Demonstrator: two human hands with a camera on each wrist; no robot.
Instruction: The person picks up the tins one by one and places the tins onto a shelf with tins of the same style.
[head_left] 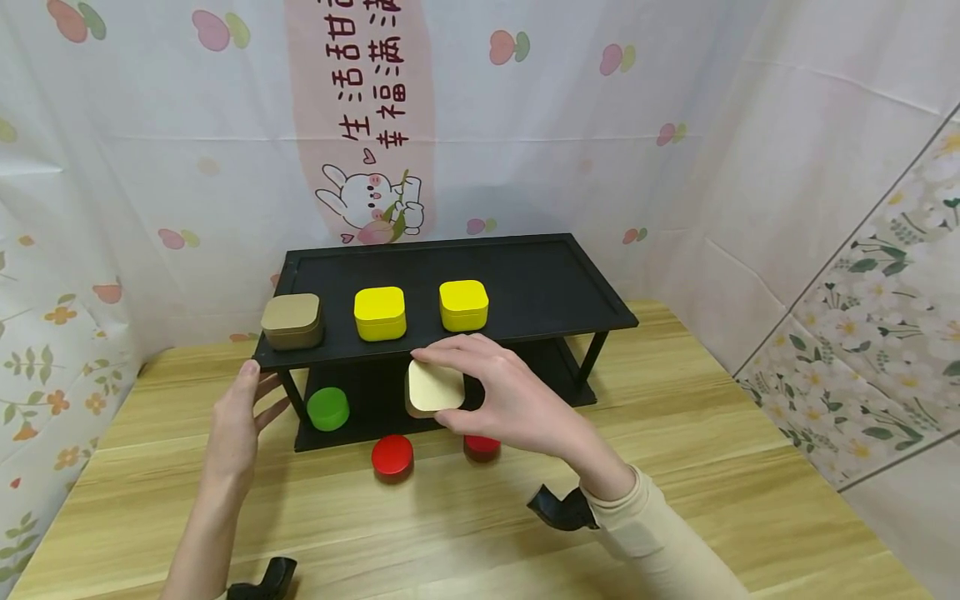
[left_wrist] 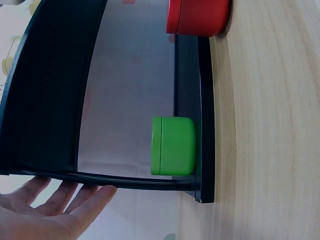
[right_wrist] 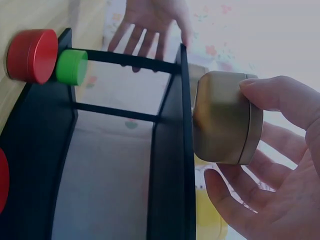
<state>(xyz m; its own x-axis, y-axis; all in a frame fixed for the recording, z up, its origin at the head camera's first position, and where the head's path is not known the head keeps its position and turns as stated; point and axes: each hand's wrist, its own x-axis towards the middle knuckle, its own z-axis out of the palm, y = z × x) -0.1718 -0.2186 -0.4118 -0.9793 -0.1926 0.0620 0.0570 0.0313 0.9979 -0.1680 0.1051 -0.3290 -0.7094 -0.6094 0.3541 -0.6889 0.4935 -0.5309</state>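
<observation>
My right hand (head_left: 491, 387) grips a gold square tin (head_left: 435, 388) with rounded corners, thumb on one side and fingers on the other. The tin is in front of the upper shelf of a black two-tier rack (head_left: 525, 275); in the right wrist view its gold side (right_wrist: 220, 117) overlaps the shelf edge. At the rack's left end, my left hand (head_left: 238, 421) touches the frame with extended fingers (left_wrist: 92, 200). On the upper shelf sit another gold tin (head_left: 292, 321) at the left corner and two yellow tins, one left (head_left: 380, 314) and one right (head_left: 463, 306).
A round green tin (head_left: 328, 408) stands on the lower shelf near the left post. Two round red tins are on the wooden table (head_left: 375, 533) before the rack, one left (head_left: 392, 457), the other (head_left: 482, 447) partly behind my right hand. A patterned curtain (head_left: 525, 150) hangs behind.
</observation>
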